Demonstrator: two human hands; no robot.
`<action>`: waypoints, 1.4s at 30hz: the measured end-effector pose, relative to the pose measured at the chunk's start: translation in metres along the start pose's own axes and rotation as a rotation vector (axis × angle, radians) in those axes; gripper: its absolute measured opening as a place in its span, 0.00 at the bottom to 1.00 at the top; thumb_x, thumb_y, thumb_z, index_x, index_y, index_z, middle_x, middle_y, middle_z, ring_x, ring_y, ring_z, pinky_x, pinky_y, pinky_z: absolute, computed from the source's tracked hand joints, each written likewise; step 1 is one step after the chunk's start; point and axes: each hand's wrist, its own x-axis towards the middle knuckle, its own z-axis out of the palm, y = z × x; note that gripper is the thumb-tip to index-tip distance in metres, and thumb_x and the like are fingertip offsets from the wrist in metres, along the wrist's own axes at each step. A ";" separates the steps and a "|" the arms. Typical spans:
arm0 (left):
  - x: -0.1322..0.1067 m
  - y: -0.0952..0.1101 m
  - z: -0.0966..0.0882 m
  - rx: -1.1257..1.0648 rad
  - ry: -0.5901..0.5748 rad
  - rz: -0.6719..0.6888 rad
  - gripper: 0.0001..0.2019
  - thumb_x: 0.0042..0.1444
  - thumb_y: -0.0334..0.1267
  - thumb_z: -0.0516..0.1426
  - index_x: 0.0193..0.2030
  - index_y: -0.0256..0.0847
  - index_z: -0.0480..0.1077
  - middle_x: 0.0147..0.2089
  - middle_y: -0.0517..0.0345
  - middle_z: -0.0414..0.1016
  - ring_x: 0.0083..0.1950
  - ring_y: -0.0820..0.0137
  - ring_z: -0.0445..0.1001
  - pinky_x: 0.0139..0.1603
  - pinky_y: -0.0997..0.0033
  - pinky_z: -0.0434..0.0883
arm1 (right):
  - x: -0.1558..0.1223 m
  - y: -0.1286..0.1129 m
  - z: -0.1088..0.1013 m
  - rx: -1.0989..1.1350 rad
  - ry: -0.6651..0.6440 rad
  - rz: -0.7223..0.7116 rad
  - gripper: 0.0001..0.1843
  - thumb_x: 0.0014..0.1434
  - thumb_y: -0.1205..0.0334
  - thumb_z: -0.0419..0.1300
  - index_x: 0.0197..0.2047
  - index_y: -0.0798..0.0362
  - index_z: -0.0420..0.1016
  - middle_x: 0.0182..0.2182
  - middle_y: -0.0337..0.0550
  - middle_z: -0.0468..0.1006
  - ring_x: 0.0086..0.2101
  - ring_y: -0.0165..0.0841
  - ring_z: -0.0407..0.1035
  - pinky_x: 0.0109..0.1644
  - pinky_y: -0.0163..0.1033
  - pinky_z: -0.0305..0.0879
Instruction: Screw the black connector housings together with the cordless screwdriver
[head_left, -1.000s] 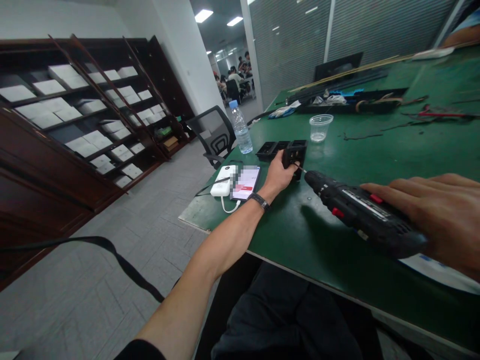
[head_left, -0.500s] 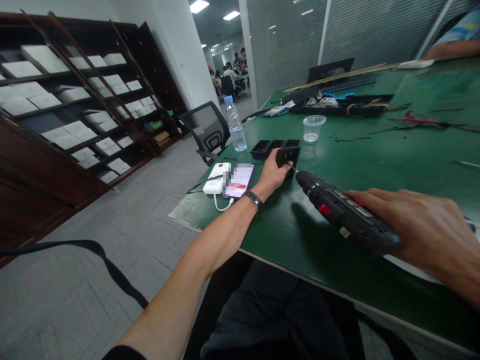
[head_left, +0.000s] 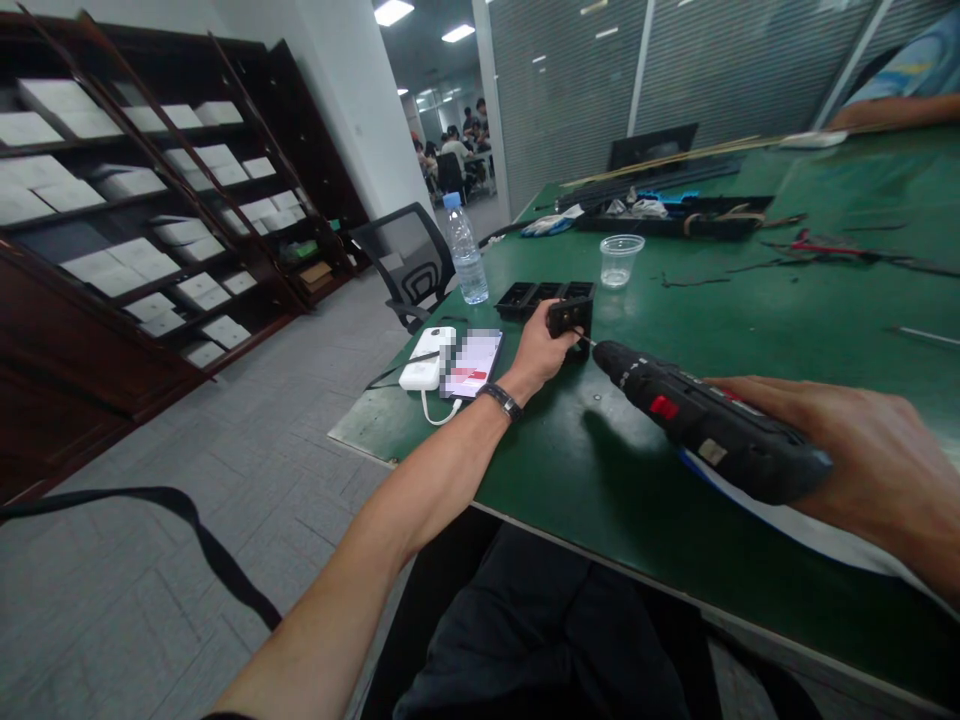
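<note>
Green table [head_left: 720, 310] bears black divided tray [head_left: 517, 299], capped bottle [head_left: 468, 262], clear cup [head_left: 621, 264], white power bank [head_left: 421, 372], phone [head_left: 481, 362].

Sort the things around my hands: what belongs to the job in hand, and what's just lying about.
Belongs to the job, by the look of it:
power drill, in the right hand
small black part, in the left hand

Apparently just lying about:
water bottle
clear plastic cup
white power bank
smartphone

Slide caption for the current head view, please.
Left hand holds a black part; right hand points a power drill at it over a green table.
</note>
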 end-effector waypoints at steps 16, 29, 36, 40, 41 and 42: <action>0.000 0.003 0.000 -0.023 0.015 -0.018 0.22 0.47 0.25 0.65 0.51 0.40 0.71 0.47 0.56 0.78 0.51 0.65 0.76 0.60 0.62 0.71 | 0.008 -0.027 -0.005 -0.107 -0.170 0.021 0.19 0.57 0.58 0.56 0.51 0.48 0.76 0.41 0.46 0.83 0.35 0.44 0.74 0.35 0.44 0.56; 0.004 -0.003 -0.003 0.022 0.034 -0.028 0.19 0.47 0.27 0.67 0.47 0.41 0.72 0.45 0.57 0.78 0.49 0.66 0.75 0.59 0.62 0.71 | 0.008 -0.028 -0.002 -0.064 -0.173 0.000 0.15 0.59 0.60 0.57 0.49 0.49 0.74 0.40 0.47 0.82 0.35 0.45 0.73 0.35 0.43 0.51; 0.005 -0.006 -0.003 0.030 0.021 0.005 0.18 0.48 0.27 0.66 0.47 0.39 0.71 0.44 0.57 0.78 0.47 0.67 0.75 0.55 0.66 0.72 | 0.010 -0.029 -0.004 -0.080 -0.207 0.009 0.13 0.60 0.61 0.57 0.48 0.49 0.74 0.40 0.46 0.82 0.36 0.46 0.74 0.36 0.44 0.53; 0.005 -0.005 -0.003 0.026 0.027 -0.015 0.19 0.48 0.27 0.67 0.47 0.40 0.72 0.45 0.57 0.79 0.48 0.67 0.76 0.57 0.64 0.72 | 0.008 -0.029 -0.004 -0.078 -0.203 0.001 0.14 0.60 0.61 0.57 0.49 0.49 0.73 0.40 0.46 0.82 0.36 0.47 0.74 0.36 0.44 0.54; 0.005 -0.005 -0.003 0.022 0.027 -0.020 0.19 0.48 0.27 0.67 0.48 0.40 0.72 0.45 0.57 0.79 0.48 0.66 0.76 0.58 0.64 0.72 | 0.007 -0.028 -0.004 -0.079 -0.205 0.001 0.14 0.60 0.60 0.58 0.49 0.49 0.73 0.41 0.46 0.82 0.36 0.47 0.74 0.36 0.44 0.55; 0.005 -0.004 -0.003 0.019 0.028 -0.024 0.19 0.48 0.27 0.67 0.48 0.40 0.72 0.45 0.57 0.79 0.48 0.66 0.76 0.58 0.63 0.72 | 0.007 -0.028 -0.004 -0.080 -0.210 0.004 0.14 0.60 0.60 0.58 0.49 0.49 0.73 0.41 0.46 0.82 0.36 0.47 0.74 0.36 0.44 0.55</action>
